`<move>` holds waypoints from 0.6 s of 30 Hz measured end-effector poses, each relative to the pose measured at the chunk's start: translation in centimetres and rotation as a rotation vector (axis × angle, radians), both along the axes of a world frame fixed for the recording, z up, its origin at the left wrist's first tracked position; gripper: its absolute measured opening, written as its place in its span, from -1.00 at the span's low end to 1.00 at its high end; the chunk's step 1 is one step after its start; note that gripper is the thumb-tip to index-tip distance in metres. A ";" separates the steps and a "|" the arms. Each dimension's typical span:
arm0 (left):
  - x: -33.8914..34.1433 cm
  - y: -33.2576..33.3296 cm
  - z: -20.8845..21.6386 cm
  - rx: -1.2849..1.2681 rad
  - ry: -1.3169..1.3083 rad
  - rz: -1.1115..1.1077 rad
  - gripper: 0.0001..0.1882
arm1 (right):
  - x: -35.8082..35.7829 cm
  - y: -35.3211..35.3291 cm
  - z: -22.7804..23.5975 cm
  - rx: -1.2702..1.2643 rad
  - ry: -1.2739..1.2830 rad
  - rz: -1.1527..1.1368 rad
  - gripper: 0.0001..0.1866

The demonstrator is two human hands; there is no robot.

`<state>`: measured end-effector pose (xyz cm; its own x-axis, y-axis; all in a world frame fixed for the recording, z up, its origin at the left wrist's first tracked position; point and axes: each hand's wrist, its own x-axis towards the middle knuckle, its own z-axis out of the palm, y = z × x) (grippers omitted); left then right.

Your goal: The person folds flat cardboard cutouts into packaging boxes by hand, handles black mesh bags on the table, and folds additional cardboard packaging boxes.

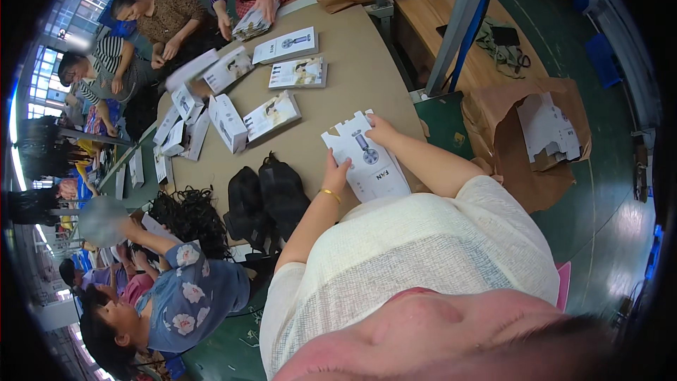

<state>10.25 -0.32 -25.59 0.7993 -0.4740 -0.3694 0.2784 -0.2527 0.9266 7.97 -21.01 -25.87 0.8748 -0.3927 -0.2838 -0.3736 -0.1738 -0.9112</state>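
A white carton (363, 159), printed with a picture of a small handheld fan, is in front of my chest between both hands. It looks flattened, with notched flaps at its far end. My left hand (338, 171), a gold bracelet at its wrist, grips the carton's left edge with the thumb on the printed face. On the far right edge, my right hand (381, 132) is closed around it, thumb on top. Nearest to my left hand on the table (367, 63) lie two black pouch-like items (271, 194), whose kind I cannot make out.
Several white printed boxes (271, 114) lie scattered at the table's left and far side. A heap of black straps or cords (187, 219) is at the left. Co-workers sit and stand along the left and far edges. At right, a brown paper bag (486, 120) holds flat cartons (549, 129); a metal post (462, 25) rises nearby.
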 end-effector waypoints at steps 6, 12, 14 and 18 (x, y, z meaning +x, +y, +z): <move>1.7 1.6 5.5 0.080 0.025 0.311 -0.60 | -2.6 3.5 6.4 0.045 -0.222 0.041 -0.54; -0.6 2.0 11.7 -0.053 0.110 0.308 -0.66 | -6.3 7.5 13.1 0.014 -0.338 0.038 -0.67; -0.7 3.0 10.5 0.142 -0.142 0.212 -0.69 | -6.4 7.6 13.2 0.150 -0.358 0.024 -0.69; -1.9 2.6 11.0 -0.183 -0.064 0.195 -0.65 | -7.6 7.9 14.1 0.504 -0.492 0.026 -0.69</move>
